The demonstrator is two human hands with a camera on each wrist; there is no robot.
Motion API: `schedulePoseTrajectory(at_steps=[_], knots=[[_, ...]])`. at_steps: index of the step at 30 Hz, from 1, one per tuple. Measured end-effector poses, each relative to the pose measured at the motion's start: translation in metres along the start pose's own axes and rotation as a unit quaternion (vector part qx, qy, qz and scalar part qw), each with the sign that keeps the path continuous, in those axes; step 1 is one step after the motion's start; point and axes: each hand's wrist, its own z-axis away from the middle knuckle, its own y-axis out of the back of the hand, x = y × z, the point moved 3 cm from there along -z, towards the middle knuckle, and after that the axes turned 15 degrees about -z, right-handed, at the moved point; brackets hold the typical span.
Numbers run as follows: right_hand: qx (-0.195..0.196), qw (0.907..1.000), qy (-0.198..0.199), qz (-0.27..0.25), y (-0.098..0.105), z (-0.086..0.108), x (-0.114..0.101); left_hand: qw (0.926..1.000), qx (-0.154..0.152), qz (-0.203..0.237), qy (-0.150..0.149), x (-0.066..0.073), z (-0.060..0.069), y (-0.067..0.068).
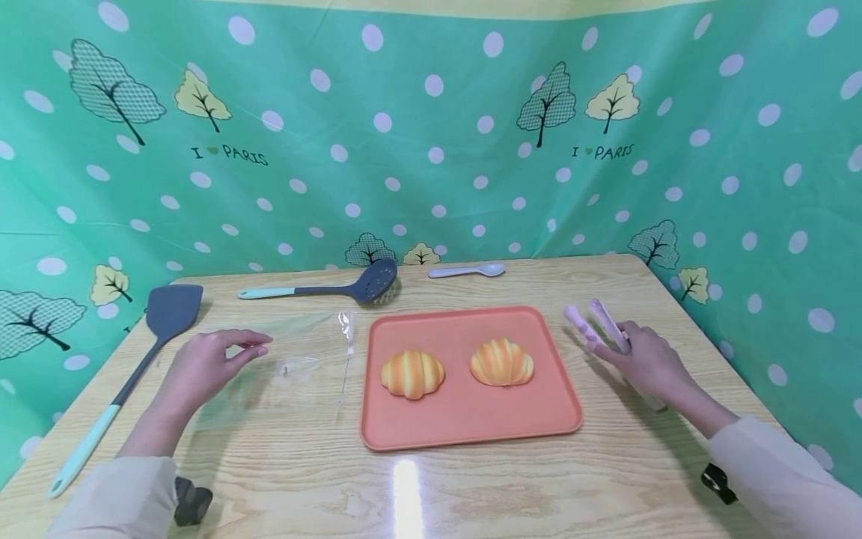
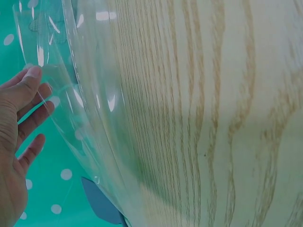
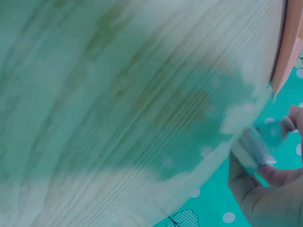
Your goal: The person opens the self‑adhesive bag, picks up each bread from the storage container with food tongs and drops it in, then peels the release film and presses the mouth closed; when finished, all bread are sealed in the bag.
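Note:
My left hand (image 1: 209, 367) pinches the edge of a clear plastic bag (image 1: 296, 378) between thumb and index finger. In the left wrist view the bag (image 2: 90, 94) rises off the table, and the other fingers of the hand (image 2: 19, 127) are spread. On the right, my right hand (image 1: 649, 363) grips pale purple tongs (image 1: 613, 329), their two arms apart and pointing away. Two croissants, a left one (image 1: 413, 374) and a right one (image 1: 501, 363), lie on a pink tray (image 1: 458, 430) between the hands. Blurred tongs (image 3: 255, 149) show in the right wrist view.
A dark turner (image 1: 173, 311) with a mint handle lies along the left edge. Behind are a slotted spoon (image 1: 373, 283) and a small lilac spoon (image 1: 471, 270). A green dotted curtain (image 1: 431, 150) hangs behind the wooden table (image 1: 323, 479).

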Motion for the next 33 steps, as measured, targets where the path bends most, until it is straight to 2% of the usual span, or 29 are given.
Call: schedulePoseTrajectory(at_steps=[4,10,16,23,33], knots=[[0.019,0.9995,0.024,-0.01,0.003,0.002,-0.005,1.0,-0.003,0.001,0.001,0.0,0.0,-0.001],[0.036,0.9982,0.033,-0.035,0.007,0.001,-0.012,1.0,-0.004,0.001,-0.002,0.0,-0.001,-0.002],[0.045,0.9977,0.048,-0.013,0.013,0.002,-0.019,1.0,-0.005,0.003,-0.005,-0.001,-0.002,-0.003],[0.023,0.9979,0.059,0.003,0.019,0.0,-0.03,1.0,-0.009,0.004,0.0,-0.002,-0.003,-0.005],[-0.01,0.9917,0.122,0.041,0.022,-0.002,-0.057,0.9999,-0.011,0.002,0.0,-0.002,-0.002,-0.004]])
